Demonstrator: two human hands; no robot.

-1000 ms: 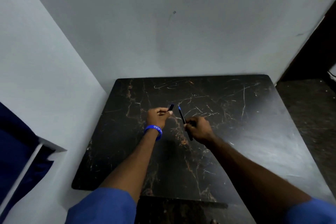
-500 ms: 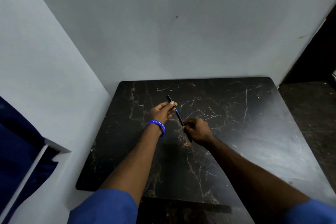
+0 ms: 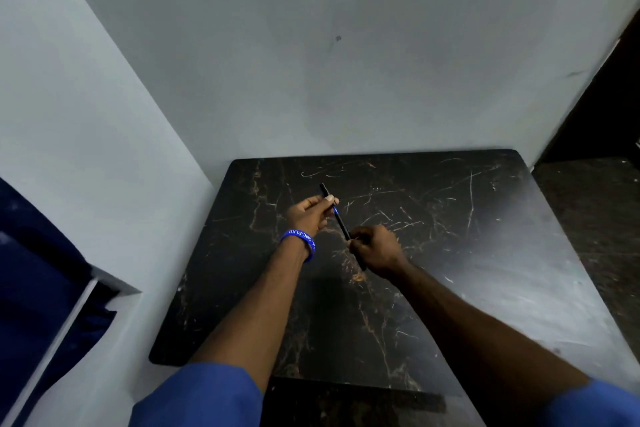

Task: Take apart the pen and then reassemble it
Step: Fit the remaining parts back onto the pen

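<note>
Two hands [image 3: 341, 229], pen [image 3: 341, 224] partly hidden

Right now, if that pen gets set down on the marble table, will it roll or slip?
Probably rolls: the pen looks slim and round, and no clip shows. The table looks glossy and hard, so it may slide easily. It seems light and stiff, staying straight between the left hand and right hand.
</note>
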